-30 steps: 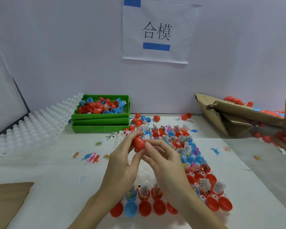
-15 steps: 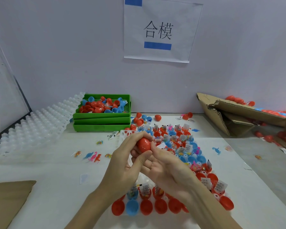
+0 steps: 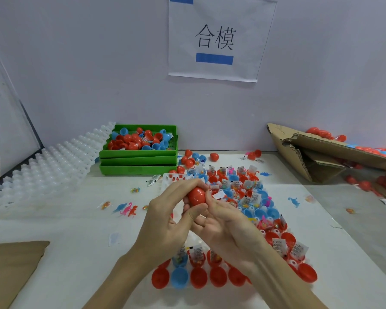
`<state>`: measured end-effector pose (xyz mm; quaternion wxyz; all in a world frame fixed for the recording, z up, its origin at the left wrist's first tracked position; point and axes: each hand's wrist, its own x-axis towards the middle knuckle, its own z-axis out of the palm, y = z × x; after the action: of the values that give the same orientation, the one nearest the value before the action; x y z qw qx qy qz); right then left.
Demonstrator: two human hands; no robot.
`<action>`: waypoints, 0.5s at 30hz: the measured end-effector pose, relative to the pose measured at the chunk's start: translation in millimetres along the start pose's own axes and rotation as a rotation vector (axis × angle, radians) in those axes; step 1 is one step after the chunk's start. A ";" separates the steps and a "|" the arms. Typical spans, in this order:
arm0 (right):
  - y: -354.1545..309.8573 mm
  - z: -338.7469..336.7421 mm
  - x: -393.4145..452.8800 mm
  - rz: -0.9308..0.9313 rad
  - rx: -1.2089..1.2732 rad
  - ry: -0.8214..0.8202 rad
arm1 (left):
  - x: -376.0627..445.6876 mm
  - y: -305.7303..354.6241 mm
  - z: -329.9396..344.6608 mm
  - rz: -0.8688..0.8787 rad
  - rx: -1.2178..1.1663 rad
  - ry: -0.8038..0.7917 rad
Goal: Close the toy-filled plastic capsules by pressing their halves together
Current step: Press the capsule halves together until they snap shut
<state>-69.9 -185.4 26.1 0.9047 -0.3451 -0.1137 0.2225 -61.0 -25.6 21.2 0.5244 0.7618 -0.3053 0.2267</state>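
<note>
Fingers of the left hand curl over the top of a glossy red egg-shaped plastic capsule, its thumb pressing from below, while the right hand pinches the same capsule from the right side with thumb and fingertips. Both hands are clamped on it, raised above the white tabletop at the centre of the frame. Both forearms rise from the lower edge and converge, the left palm turned rightward, the right palm turned up and leftward. The capsule's long axis runs roughly up and down in the frame, tilted slightly to the right at its top; its halves look joined.

Beneath the hands lies a clear plastic tray of open red and blue capsule halves, many holding small packets, reaching from the lower centre toward the middle right. Stacked green plastic baskets holding loose halves stand at the upper left of the tabletop, with torn brown cardboard at the right.
</note>
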 end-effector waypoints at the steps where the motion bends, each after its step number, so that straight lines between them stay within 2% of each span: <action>1: 0.3 0.3 0.7 0.002 0.013 0.004 | 0.3 -0.6 0.3 -0.003 -0.005 -0.003; 8: 3.7 3.9 -0.4 0.101 0.176 -0.014 | -2.4 1.5 7.0 -0.122 -0.095 -0.001; 15: 4.4 6.2 -2.9 0.135 0.226 -0.012 | -0.2 3.4 4.2 0.005 0.163 0.110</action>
<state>-76.0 -180.3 27.5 0.9201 -0.2463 -0.0699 0.2964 -63.5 -30.4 21.9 0.4759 0.7877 -0.2586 0.2936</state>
